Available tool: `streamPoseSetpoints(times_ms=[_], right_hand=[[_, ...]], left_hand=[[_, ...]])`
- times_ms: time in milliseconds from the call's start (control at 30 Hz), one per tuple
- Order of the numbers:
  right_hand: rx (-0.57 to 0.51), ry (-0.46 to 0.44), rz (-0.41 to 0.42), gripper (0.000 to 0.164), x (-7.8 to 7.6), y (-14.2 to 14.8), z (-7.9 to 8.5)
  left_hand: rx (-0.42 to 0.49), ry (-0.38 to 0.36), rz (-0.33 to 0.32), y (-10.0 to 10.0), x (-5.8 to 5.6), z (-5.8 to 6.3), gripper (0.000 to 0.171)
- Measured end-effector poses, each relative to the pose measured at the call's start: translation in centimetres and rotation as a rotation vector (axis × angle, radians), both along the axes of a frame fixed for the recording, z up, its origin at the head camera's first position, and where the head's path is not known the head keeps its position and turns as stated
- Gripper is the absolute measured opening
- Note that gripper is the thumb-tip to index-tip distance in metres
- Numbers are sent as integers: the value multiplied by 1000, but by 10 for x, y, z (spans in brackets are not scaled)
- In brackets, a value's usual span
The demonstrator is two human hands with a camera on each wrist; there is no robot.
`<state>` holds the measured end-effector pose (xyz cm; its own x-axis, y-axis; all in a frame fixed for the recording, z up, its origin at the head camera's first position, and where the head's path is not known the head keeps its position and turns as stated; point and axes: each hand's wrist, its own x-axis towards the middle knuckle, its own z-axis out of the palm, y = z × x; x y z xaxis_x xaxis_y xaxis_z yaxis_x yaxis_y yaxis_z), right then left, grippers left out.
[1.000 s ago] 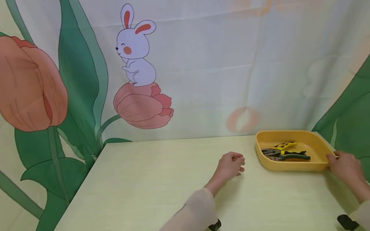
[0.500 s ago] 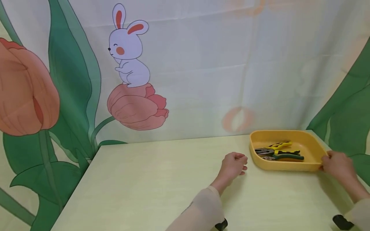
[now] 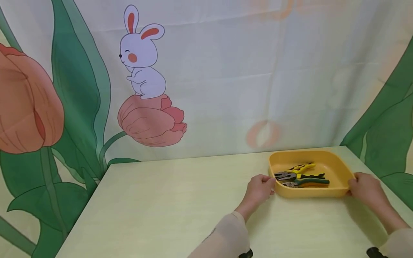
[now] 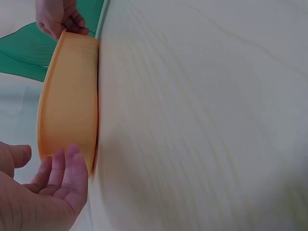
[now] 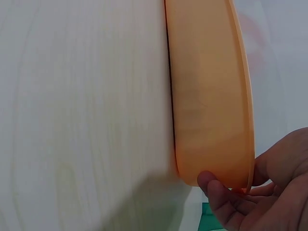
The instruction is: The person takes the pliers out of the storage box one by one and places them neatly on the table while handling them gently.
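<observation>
A yellow plastic tray (image 3: 316,193) sits on the table toward its back right. Inside lie pliers (image 3: 285,176) with yellow-and-black handles and, nearer the front wall, a pair with green handles (image 3: 313,181). My right hand (image 3: 369,189) pinches the tray's right end, thumb and fingers on either side of its rim, as the right wrist view also shows. At the opposite end is my left hand (image 3: 258,190). In the left wrist view its fingers (image 4: 67,178) reach out against the tray's end, while the thumb stands apart from the rim.
The pale wood-grain table (image 3: 161,208) extends left and forward of the tray. Behind it hangs a curtain (image 3: 219,89) printed with a rabbit and tulips, meeting the table's back edge.
The tray has shifted left and slightly nearer, with my right hand holding its right end. My left hand has come up to the tray's left end from a small gap away.
</observation>
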<state>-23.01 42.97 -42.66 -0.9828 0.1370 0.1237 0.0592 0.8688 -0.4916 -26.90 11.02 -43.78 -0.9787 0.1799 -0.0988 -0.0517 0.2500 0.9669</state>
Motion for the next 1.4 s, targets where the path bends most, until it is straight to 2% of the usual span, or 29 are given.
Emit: streamPoseSetpoints(times_ms=[200,300,500,733,933,1233,1400], right_hand=[[-9,8,18,25,0,-13,-1],[-14,-17,12,26,0,-17,2],[-14,-58,17,24,3,-24,5],[-21,-81,28,23,5,-29,7],[7,-114,32,22,7,-34,9],[32,-33,48,33,10,-51,9],[6,-67,51,34,11,-55,12]], left_hand=[[-20,16,30,-6,-3,-5,17],[-27,-4,39,-9,-4,-4,18],[-27,-46,19,-14,-3,0,16],[-70,-56,-10,-24,-3,4,15],[-49,-79,-29,-33,-2,7,14],[-71,-94,-56,-54,-3,10,15],[-70,-70,-90,-63,1,9,14]])
